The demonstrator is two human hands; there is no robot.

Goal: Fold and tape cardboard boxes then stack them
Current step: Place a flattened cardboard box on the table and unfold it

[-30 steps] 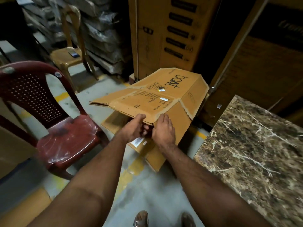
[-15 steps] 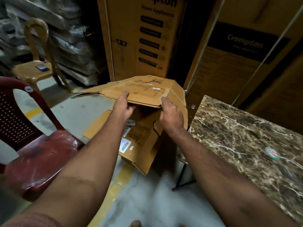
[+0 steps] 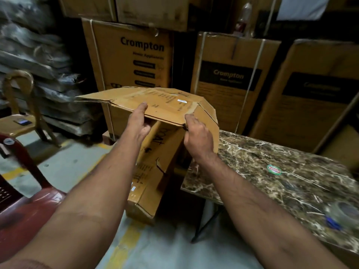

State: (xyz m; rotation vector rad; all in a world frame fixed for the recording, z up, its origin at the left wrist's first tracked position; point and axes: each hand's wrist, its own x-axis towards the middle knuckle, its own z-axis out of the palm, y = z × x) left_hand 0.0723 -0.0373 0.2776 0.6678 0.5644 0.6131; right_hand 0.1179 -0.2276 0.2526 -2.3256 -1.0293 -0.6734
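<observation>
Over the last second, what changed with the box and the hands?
The flattened cardboard box was lifted from near the floor to chest height, toward the marble-top table. The hands slid apart: the left hand now grips the near edge at mid-panel, and the right hand grips the corner fold. Both kept their grip on the box, which is not yet opened out.

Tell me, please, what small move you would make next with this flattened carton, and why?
Probably pull the two hands apart to open it into a tube. The left hand and right hand both grip the near edge of the still-collapsed cardboard box, held in the air beside the marble table, where a tape roll waits.
</observation>
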